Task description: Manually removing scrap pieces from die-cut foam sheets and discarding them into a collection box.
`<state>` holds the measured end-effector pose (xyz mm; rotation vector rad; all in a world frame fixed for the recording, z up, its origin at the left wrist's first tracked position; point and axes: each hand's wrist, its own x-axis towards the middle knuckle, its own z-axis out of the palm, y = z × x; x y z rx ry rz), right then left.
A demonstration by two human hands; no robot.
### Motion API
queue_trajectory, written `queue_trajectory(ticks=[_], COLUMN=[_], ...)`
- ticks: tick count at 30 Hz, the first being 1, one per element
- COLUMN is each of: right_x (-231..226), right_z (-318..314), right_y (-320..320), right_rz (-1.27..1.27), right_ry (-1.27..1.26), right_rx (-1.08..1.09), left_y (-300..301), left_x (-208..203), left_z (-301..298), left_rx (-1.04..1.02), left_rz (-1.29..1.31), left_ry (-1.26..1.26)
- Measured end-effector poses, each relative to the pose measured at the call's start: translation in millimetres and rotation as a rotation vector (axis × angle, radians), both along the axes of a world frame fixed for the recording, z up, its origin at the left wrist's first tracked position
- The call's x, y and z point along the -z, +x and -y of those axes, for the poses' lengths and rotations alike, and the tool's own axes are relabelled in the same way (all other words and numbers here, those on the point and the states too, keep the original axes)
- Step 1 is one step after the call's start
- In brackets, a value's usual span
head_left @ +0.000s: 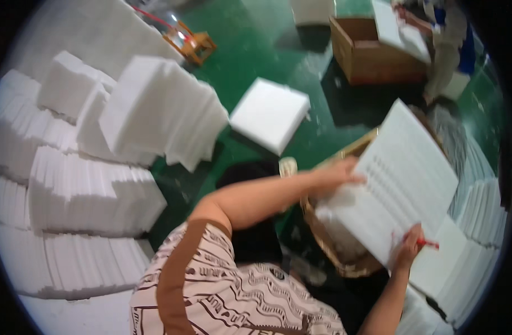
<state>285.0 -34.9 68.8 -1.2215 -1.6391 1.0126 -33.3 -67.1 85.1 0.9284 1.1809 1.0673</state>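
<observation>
A: What is in hand here?

B: A white foam sheet (409, 178) with rows of slits, tilted over a woven basket (328, 240) at the person's lap. The left hand (337, 174) lies flat on the sheet's upper left edge, fingers spread and pressing, not curled round it. The right hand (408, 248) grips the sheet's lower edge and also pinches a small red tool (429, 243); whether it is a knife or a pen I cannot tell.

A: How far along does the work look?

B: My guess is well into it. The sheet's slits are already there, and loose white foam pieces (345, 220) fill part of the basket under it. The foam stacks (88, 190) on the left rise high and look sorted, and more foam slabs (479, 223) stand on the right. How much raw stock is left I cannot judge.

A: And room to move?

B: Tight on both sides. The left stacks lean close to the person's shoulder, and the right slabs sit just beside the sheet's far edge. Ahead, the green floor (256, 50) is open save for one square foam block (270, 114) lying flat. Further off stand a cardboard box (373, 53), another person (446, 50) working beside it and a small wooden stand (192, 42), all well apart from the hands
</observation>
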Motion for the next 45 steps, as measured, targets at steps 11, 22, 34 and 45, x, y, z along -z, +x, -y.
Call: queue_trajectory(ticks=[11,22,34,45], right_x=[-14.3,-8.5,-20.2,-28.8], right_z=[-3.8,-13.3,-7.2,-8.6], right_y=[-7.5,-13.8,-27.9,-8.0], right_rz=[-0.016,-0.042,-0.311,-0.409], right_ry=[-0.194,-0.141,-0.272,-0.294], right_rx=[0.074,0.071,0.129,0.14], left_y=[-183.1,-133.6,-158.7,14.1], left_x=[104.8,121.8,27.7,-21.1], left_z=[59.6,100.3,58.2,26.1], left_rx=[-0.282,0.754,-0.241,-0.115], left_rz=[-1.199,-1.473,-1.317,-0.448], left_ry=[-0.496,-0.565,0.039,-0.03])
